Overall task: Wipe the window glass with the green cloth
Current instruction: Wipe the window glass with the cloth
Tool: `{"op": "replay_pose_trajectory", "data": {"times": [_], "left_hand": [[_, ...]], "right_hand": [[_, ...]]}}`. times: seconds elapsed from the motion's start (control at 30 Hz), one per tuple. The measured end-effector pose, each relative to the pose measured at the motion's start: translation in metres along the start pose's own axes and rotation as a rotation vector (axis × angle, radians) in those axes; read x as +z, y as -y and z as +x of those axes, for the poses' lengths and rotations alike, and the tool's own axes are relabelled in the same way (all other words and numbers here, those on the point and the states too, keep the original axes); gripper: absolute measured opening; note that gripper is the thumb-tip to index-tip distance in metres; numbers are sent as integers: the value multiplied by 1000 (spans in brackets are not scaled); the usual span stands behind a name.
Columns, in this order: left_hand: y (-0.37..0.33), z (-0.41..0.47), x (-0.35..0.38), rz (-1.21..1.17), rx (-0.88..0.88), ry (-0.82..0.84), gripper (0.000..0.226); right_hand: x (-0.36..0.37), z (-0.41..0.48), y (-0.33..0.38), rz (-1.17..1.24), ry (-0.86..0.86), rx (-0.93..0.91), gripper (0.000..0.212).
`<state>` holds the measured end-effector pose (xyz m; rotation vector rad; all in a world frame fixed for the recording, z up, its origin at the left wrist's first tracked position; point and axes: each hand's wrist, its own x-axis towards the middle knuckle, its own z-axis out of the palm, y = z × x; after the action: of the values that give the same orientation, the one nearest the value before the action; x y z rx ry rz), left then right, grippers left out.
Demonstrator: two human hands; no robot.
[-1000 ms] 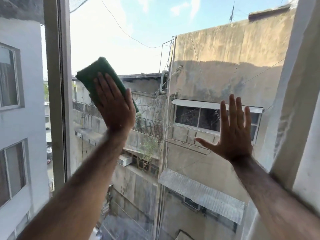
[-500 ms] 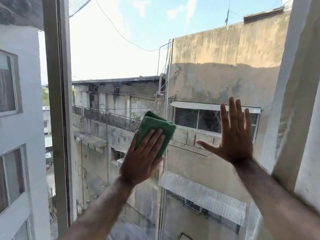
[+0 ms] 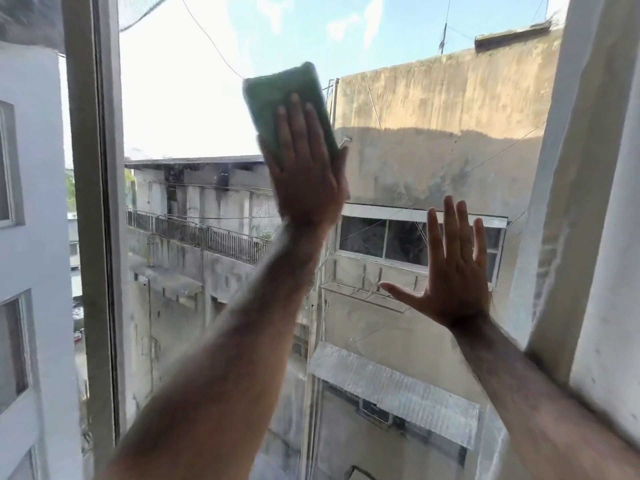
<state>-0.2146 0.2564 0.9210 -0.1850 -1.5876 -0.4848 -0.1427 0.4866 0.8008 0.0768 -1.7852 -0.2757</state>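
Note:
The window glass point(image 3: 194, 109) fills the middle of the head view, between a frame on the left and a wall on the right. A folded green cloth point(image 3: 277, 91) lies flat against the upper middle of the pane. My left hand point(image 3: 306, 168) presses on the cloth with its fingers stretched out, covering the cloth's lower part. My right hand point(image 3: 453, 268) rests flat on the glass lower right, fingers spread, holding nothing.
A grey vertical window frame point(image 3: 95, 220) bounds the pane on the left. A white wall reveal point(image 3: 595, 202) stands close on the right. Buildings and sky show through the glass.
My left hand has swept the cloth up and to the right, from the middle of the pane to its upper middle. My right hand has stayed flat on the glass.

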Motion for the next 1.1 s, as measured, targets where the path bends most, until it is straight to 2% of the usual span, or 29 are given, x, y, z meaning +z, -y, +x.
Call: {"op": "replay_pose_trajectory", "data": {"times": [0.07, 0.13, 0.23, 0.3, 0.43, 0.53, 0.67, 0.73, 0.77, 0.83, 0.93, 1.03, 1.1], "left_hand": [[-35, -36, 5, -39, 266, 53, 73], [-36, -75, 5, -59, 431, 125, 72], [5, -122, -1, 2, 583, 207, 72], [52, -146, -11, 50, 599, 243, 72], [155, -142, -38, 97, 398, 253, 73], [188, -88, -41, 80, 176, 212, 71], [140, 1, -20, 35, -145, 61, 72], [92, 24, -11, 42, -200, 32, 76], [65, 26, -8, 41, -150, 19, 76], [14, 7, -3, 5, 77, 15, 74], [-26, -65, 2, -37, 427, 126, 71], [2, -137, -2, 5, 564, 222, 72], [45, -172, -10, 39, 554, 261, 73]], "right_hand": [[1, 1, -2, -5, 2, -3, 134], [2, 1, -3, -2, 10, -9, 134], [1, 1, -4, -3, 10, -8, 134], [-1, 1, -2, -2, -2, -16, 134], [-2, 0, 0, 0, -4, -12, 134], [-1, 1, 0, -2, -8, -9, 134], [-1, 0, 1, 12, -11, -5, 135], [0, 0, 0, 20, -14, -6, 135], [0, 0, -1, 20, -17, -5, 134], [0, 0, -2, 9, -14, -6, 134], [0, 0, -3, 2, 0, -9, 135], [1, 1, -4, -10, -9, -13, 135], [-1, 2, -3, -2, -6, -13, 134]]}}
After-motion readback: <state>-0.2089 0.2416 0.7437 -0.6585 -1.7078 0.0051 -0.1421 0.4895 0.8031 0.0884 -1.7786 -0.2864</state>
